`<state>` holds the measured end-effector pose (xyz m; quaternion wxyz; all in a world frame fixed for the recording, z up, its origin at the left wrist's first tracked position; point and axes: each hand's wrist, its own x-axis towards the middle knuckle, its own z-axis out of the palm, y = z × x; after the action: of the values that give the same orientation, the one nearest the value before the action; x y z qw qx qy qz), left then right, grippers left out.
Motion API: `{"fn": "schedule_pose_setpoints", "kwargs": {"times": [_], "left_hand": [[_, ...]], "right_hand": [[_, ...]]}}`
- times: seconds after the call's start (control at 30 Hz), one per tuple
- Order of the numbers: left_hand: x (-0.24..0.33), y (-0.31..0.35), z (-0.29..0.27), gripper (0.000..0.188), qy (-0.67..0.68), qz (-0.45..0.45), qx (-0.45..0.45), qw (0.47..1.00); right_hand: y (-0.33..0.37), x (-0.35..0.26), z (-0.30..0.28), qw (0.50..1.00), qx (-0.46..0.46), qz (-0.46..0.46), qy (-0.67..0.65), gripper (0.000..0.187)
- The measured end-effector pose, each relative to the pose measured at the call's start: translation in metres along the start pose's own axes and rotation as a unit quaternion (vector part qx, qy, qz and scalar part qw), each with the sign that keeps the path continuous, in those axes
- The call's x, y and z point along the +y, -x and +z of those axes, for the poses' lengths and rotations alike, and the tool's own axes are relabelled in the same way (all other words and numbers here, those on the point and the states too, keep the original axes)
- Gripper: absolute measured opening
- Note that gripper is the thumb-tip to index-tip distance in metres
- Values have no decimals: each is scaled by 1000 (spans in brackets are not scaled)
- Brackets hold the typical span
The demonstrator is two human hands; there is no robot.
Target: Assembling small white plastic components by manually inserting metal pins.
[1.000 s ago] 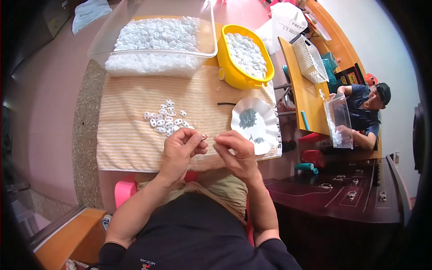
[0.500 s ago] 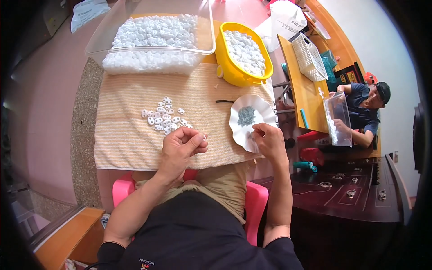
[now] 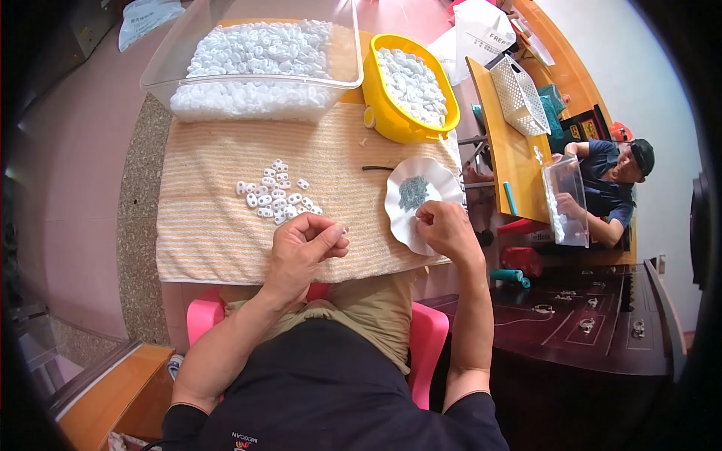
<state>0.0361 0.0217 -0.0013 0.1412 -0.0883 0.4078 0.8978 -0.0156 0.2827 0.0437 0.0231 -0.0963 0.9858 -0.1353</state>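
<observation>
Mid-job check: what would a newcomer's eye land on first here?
Probably the yellow tub of white pieces at the far right of the striped towel, with the large clear bin of similar pieces to its left. Next, the scalloped white plate at the towel's right, bearing small grey bits, the right hand over it. Then the left hand, near the middle, pinching a small white item beside a loose cluster of two-holed pieces.

Head-worn wide fisheye, looking down, near

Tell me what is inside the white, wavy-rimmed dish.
A pile of tiny grey pieces lies in the dish; the bare right hand covers the dish's near right part, hiding anything there.
</observation>
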Motion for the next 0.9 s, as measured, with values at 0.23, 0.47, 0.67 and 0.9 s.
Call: {"fn": "schedule_pose_setpoints", "kwargs": {"times": [0.23,0.47,0.67,0.9], "left_hand": [[1,1,-1,10,-1,-5,8,1000],[1,1,0,11,-2,-9,3,1000],[-2,0,-3,9,-2,-13,-5,1000],[-2,1,-3,8,0,-23,-11,1000]], "right_hand": [[8,0,-6,996,7,34,-77,19],[15,9,-5,981,59,-4,-183,15],[18,5,1,973,80,-5,-217,8],[16,0,8,957,79,8,-278,4]]}}
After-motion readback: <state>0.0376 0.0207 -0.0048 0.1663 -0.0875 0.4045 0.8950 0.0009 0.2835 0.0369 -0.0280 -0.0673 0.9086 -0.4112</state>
